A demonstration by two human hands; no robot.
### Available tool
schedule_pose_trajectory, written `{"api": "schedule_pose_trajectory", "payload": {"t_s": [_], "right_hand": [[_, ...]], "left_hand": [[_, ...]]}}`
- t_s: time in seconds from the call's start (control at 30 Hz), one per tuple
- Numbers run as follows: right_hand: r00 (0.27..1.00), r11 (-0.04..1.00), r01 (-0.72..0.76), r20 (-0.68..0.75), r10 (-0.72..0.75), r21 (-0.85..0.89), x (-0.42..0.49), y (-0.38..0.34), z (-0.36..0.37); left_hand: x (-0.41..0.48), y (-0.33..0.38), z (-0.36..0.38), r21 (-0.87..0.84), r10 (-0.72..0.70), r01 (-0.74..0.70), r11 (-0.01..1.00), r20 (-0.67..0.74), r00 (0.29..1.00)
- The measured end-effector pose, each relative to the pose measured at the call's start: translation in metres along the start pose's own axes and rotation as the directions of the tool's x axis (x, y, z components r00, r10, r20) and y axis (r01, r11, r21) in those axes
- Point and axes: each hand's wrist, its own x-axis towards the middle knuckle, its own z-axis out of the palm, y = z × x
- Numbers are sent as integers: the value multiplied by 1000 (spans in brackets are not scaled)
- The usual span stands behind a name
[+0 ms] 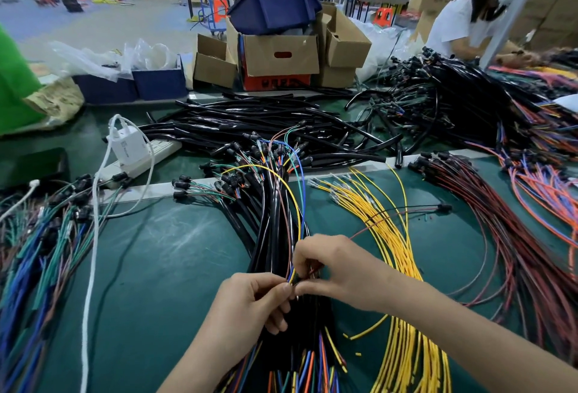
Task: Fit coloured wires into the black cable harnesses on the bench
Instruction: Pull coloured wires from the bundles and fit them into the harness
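A bundle of black cable harnesses lies along the middle of the green bench, with coloured wires fanning out at both ends. My left hand pinches a black sleeve end together with a few thin wires at the bundle's near part. My right hand pinches the same thin wires just to the right, fingertips almost touching the left ones. One yellow wire arcs up from the pinch point and loops back over the bundle. A loose sheaf of yellow wires lies to the right of my hands.
Red and dark wires spread at the right; blue and green harness ends lie left. A white power strip with a charger and white cord sit left of centre. Loose black tubing, cardboard boxes and another person are beyond.
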Motion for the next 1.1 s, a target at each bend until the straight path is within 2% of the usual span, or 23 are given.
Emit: {"api": "schedule_pose_trajectory", "payload": {"t_s": [0.07, 0.13, 0.17, 0.2, 0.23, 0.27, 0.3, 0.33, 0.4, 0.5, 0.6, 0.7, 0.77, 0.87, 0.97, 1.1], "right_hand": [[998, 999, -39, -46, 40, 15, -6, 8, -13], [958, 986, -98, -255, 129, 131, -16, 30, -42], [887, 974, -140, -415, 204, 180, -24, 48, -60], [763, 958, -208, -579, 287, 200, -35, 71, -80], [603, 930, -318, -718, 347, 182, -49, 96, -99], [445, 865, -479, -808, 387, 151, -68, 126, -116], [325, 742, -656, -837, 440, 135, -90, 155, -130], [244, 581, -803, -815, 525, 134, -114, 184, -141], [126, 295, -948, -707, 696, 122, -159, 229, -149], [5, 52, -997, -614, 789, 59, -197, 254, -145], [4, 13, -1000, -634, 773, 9, -207, 258, -139], [47, 6, -998, -609, 792, -70, -203, 259, -142], [65, 36, -998, -598, 799, -61, -197, 257, -149], [82, 111, -994, -693, 716, -3, -182, 245, -165], [55, 189, -976, -719, 693, 107, -168, 232, -179], [-10, 183, -952, -622, 783, 246, -156, 220, -181]], "left_hand": [[-1, 0, 0, 46, 15, -15, 999, -5, 1000], [0, 0, 0, 44, 13, -13, 999, -4, 1000], [1, 0, 0, 39, 9, -9, 999, -2, 1000], [1, -1, -1, 31, 5, -5, 1000, -2, 1000], [2, -2, -2, 19, 0, 0, 1000, -4, 1000], [2, -3, -2, 4, -7, 7, 1000, -6, 1000], [2, -3, -1, -12, -13, 12, 1000, -7, 1000], [3, -4, -1, -24, -17, 17, 1000, -6, 1000], [3, -4, 0, -34, -16, 16, 999, 1, 1000], [5, -5, -1, -49, -15, 15, 999, -4, 1000], [5, -5, 1, -70, -11, 10, 998, -18, 1000], [6, -3, 2, -61, -1, 0, 998, -24, 1000], [6, -4, 1, -54, 4, -6, 999, -25, 1000], [6, -4, 1, -49, 15, -15, 999, -16, 1000], [6, -6, 0, -36, 22, -22, 999, -16, 1000], [6, -7, 1, -39, 21, -21, 999, -12, 1000]]}}
